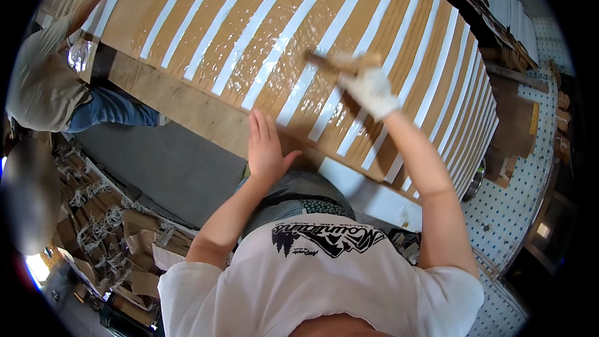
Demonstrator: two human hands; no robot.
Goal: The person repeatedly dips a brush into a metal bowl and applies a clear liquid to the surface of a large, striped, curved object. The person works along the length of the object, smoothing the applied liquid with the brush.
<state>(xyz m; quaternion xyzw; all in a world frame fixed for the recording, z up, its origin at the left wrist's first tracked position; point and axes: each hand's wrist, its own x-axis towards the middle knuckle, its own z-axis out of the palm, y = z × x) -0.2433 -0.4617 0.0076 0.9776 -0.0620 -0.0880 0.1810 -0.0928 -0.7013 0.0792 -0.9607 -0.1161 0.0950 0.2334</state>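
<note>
My right hand (373, 92), in a white glove, is closed around the wooden handle of a flat brush (324, 62). Its dark bristle end points left over the brown sheets (324, 19), which lie in a fan with white strips between them. Motion blurs the brush slightly; whether its bristles touch the surface I cannot tell. A wet, glossy film covers much of the sheets around and left of the brush. Bare and flat, my left hand (266, 151) has its fingers stretched out at the near edge of the sheets and holds nothing.
A co-worker (47, 81) at the left reaches an arm over the far left sheets. Behind me on the left lie torn cardboard and tangled string (103, 228). At the right stands a dotted surface (518, 175) with a metal bowl (475, 182) by the table's edge.
</note>
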